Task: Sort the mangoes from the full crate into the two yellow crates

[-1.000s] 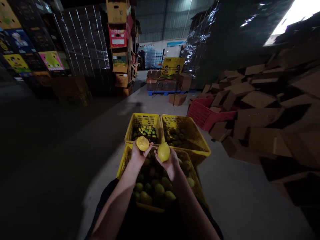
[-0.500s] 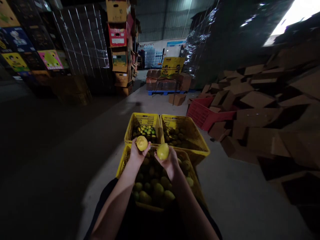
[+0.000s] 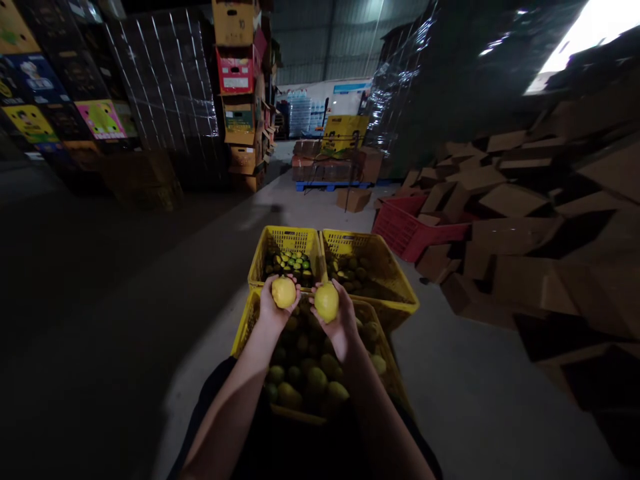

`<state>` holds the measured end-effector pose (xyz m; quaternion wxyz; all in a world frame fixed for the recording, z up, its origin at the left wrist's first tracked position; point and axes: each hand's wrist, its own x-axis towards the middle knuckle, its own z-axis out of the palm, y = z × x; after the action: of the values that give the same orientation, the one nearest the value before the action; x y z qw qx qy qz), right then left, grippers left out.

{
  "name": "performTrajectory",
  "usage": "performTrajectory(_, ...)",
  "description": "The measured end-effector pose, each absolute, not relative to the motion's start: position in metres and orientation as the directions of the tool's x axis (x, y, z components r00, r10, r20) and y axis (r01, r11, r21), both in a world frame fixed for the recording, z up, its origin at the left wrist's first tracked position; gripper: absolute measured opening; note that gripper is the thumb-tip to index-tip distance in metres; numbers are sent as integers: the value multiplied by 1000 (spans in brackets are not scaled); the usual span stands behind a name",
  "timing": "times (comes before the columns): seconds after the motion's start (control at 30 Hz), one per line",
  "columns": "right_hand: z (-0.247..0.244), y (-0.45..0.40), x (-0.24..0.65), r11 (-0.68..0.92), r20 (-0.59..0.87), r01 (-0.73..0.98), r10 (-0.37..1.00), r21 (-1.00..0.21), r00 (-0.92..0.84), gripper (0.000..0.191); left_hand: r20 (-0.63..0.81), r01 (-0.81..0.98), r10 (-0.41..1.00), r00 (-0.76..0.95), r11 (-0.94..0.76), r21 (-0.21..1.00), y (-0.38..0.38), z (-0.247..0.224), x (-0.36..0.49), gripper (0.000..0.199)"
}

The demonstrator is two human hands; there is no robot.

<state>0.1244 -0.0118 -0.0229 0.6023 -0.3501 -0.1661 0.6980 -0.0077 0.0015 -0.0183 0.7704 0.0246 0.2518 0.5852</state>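
Above the near yellow crate, as I log it remotely: left hand, fingers curled round one yellow fruit; right hand, fingers cupped round a second yellow fruit. Below them: piled fruit in that crate. Beyond: far-left yellow crate, green and yellow fruit inside; far-right yellow crate, shaded fruit. Farther right: red crate beside heaped cardboard boxes.

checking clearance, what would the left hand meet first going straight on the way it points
Probably the far left crate, beyond the left hand and the fruit it holds; depth is unclear, so the hand might pass above it.
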Motion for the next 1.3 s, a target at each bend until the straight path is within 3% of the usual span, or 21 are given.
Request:
performTrajectory(0.17, -16, -17, 121, -149, -134, -721, 988, -677, -78, 16, -153, -810, 975, 158, 217, 544, -7, -12, -7, 23)
performTrajectory(0.3, -17, -21, 118, -134, -81, -698, 991, -704, -109, 16, -44, -771, 985, 168, 159, 617, -8, -14, -6, 24)
performTrajectory(0.6, -24, -17, 120, -100, 0, -672, 989, -734, -147, 20, -29, -753, 981, 192, 166, 637, -7, -15, -7, 27)
performTrajectory(1.3, -26, -15, 119, -163, -95, -723, 986, -672, -134, 17, -113, -779, 972, 208, 234, 581, -10, -11, -6, 24)
